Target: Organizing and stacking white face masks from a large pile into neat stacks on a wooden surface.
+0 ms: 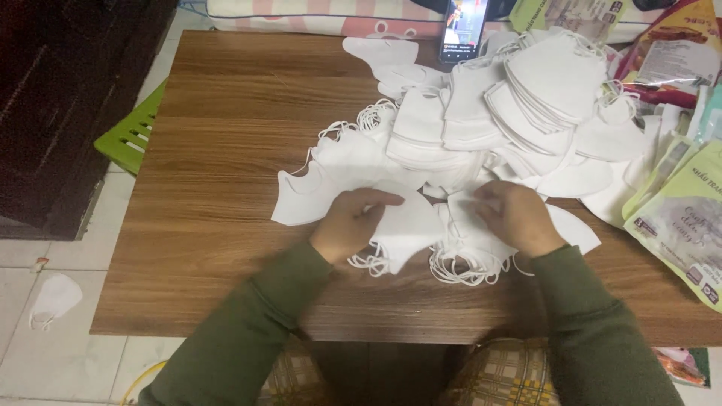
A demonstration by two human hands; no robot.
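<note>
Masks everywhere on this wooden worktop (226, 150). Left hand (352, 222) rests on a folded white mask (406, 225) at lower centre, fingers (380, 199) curled over its top edge, pressing it flat. Right hand (515, 216) sits just beside it on a small bundle of masks (470, 252), fingers bent and pinching into the bundle, loops trailing below. Judging by the layout, neat stacks (526, 90) at upper right look sorted, while a loose heap (353, 158) in the middle remains. Packets (677, 218) at right are cut off by the frame; a phone (461, 30) stands at the top edge. The right fingertips are hidden, the grip hard to read.
</note>
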